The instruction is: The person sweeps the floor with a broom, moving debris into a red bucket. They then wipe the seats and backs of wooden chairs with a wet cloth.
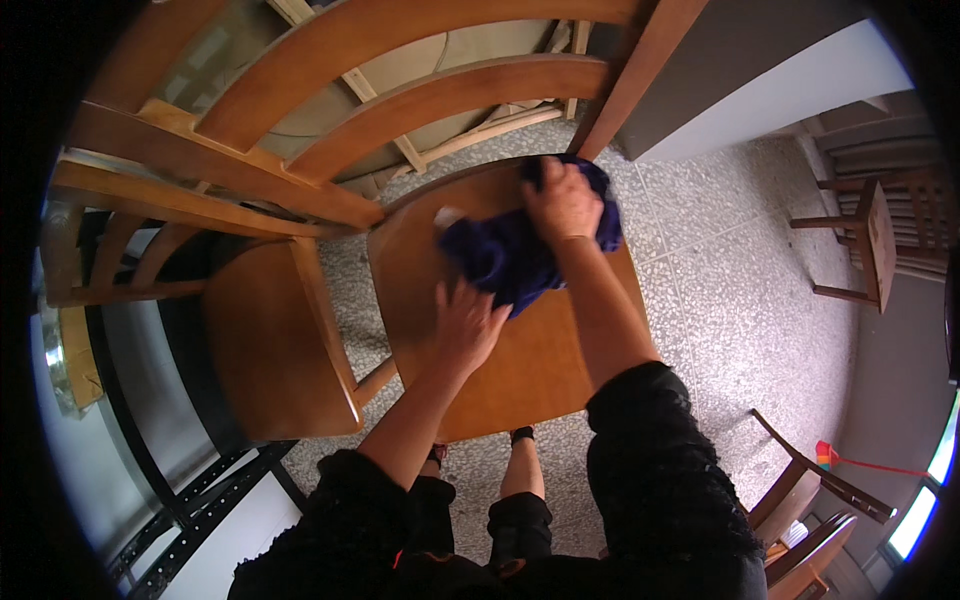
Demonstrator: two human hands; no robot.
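A wooden chair with a flat brown seat [517,360] stands before me, its curved back slats [450,90] at the far side. Bunched on the seat is a dark blue cloth [510,251]. My right hand [566,199] grips the cloth near the seat's far right corner, by the back post. Fingers spread, my left hand [466,322] lies at the cloth's near left edge; whether its fingertips touch the cloth or the seat is blurred. A small whitish patch [448,217] shows at the cloth's left end, too blurred to name.
A second wooden chair [277,345] stands close on the left, beside a black perforated metal frame [187,502]. Wooden strips [487,135] lean behind the chair back. A wall corner [637,142] rises at the far right. More wooden chairs [874,240] stand across the speckled floor [720,300].
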